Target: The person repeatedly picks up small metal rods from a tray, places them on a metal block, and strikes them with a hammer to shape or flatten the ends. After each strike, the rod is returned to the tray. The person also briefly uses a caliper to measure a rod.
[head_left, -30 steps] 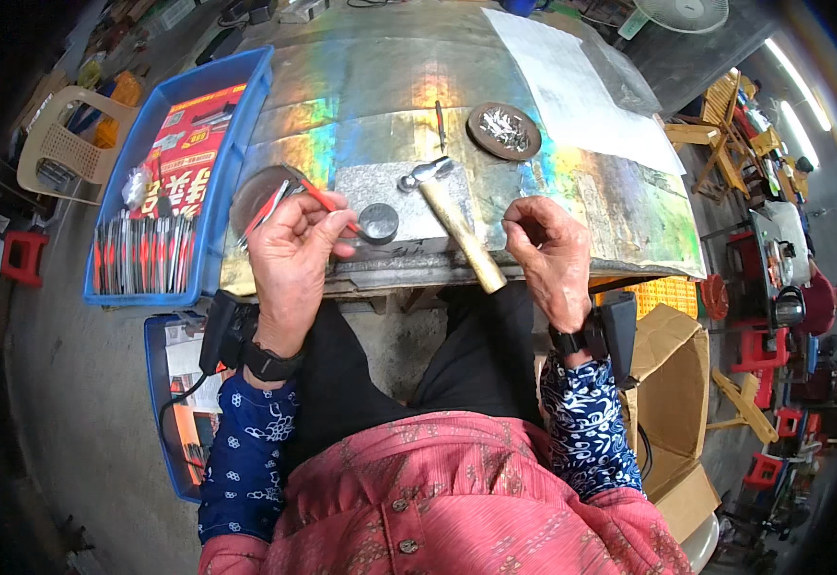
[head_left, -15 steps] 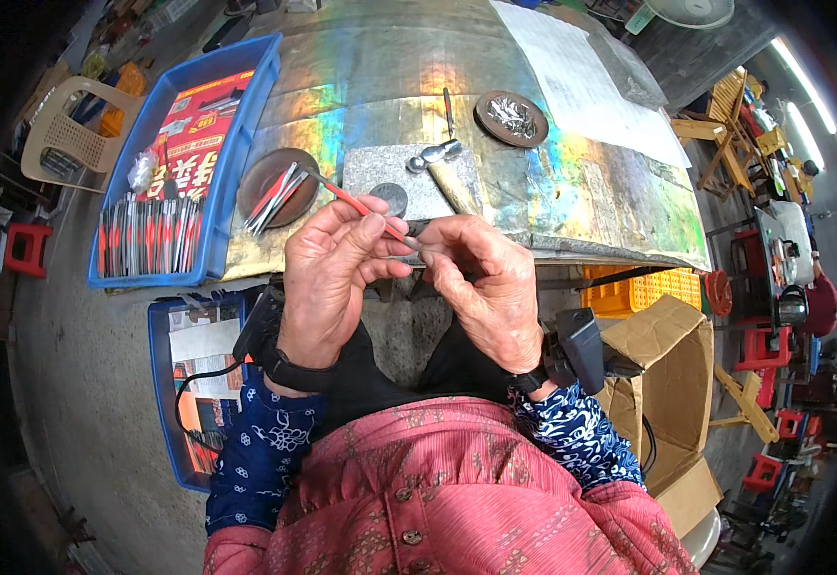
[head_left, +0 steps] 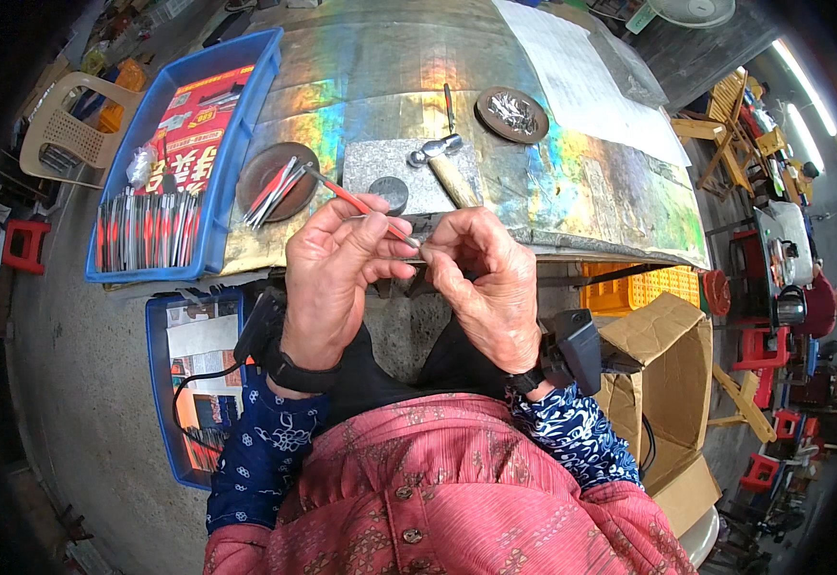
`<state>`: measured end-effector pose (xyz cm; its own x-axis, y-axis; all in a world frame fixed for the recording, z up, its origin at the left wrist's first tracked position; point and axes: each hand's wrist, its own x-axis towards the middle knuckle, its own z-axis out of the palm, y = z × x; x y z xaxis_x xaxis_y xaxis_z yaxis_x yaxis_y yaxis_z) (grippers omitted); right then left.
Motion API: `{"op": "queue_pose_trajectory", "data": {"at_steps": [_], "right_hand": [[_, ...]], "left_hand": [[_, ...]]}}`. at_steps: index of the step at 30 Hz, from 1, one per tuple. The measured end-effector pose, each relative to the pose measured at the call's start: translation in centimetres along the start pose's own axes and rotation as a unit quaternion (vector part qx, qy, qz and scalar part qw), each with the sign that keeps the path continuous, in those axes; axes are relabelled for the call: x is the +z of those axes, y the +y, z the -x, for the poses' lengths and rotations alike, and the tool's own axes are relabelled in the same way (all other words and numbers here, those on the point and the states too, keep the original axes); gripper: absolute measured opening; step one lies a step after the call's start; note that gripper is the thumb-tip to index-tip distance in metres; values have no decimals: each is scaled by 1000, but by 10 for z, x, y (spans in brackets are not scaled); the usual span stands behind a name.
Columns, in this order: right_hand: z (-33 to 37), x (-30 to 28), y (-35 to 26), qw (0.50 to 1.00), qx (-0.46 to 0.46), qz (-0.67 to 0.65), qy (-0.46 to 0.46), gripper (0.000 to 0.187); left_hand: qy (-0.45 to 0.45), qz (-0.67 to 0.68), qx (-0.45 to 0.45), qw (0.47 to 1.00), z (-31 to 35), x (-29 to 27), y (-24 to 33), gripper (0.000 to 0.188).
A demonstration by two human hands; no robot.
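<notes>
The person wears a pink buttoned shirt (head_left: 457,498) and navy floral sleeves (head_left: 257,455).

The hands (head_left: 321,297) have come together at the red stick (head_left: 347,197).

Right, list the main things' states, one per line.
Left hand, closed on the red stick
Right hand, pinched at the stick's end
Red stick, held slanting
Hammer, lying on the stone slab
Left brown dish, bearing slim sticks
Right brown dish, holding silvery slivers
Blue tray, open, slim pieces packed at near end
Cardboard box, open
</notes>
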<state>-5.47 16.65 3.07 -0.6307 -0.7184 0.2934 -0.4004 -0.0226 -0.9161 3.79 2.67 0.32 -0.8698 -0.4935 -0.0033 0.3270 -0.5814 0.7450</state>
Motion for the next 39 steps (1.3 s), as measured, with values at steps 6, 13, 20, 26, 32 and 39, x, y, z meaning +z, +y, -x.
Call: {"op": "queue_pose_trajectory", "data": {"at_steps": [6, 13, 20, 26, 32, 39], "right_hand": [[1, 10, 1, 997, -4, 3, 75, 13], [5, 5, 2, 981, -97, 162, 53, 11], [-4, 14, 5, 976, -108, 183, 56, 7], [-12, 9, 9, 965, -130, 225, 47, 9], [-15, -24, 15, 880, -184, 432, 72, 20], [-6, -34, 27, 885, -41, 464, 10, 38]], "left_hand": [[6, -22, 29, 999, 2, 3, -3, 19], [9, 16, 2, 1000, 4, -4, -8, 20], [27, -19, 20, 999, -1, -6, -8, 17], [23, -17, 38, 999, -11, -7, -3, 15], [21, -157, 108, 981, -35, -20, 9, 13], [32, -266, 167, 949, -49, -17, 2, 8]]}}
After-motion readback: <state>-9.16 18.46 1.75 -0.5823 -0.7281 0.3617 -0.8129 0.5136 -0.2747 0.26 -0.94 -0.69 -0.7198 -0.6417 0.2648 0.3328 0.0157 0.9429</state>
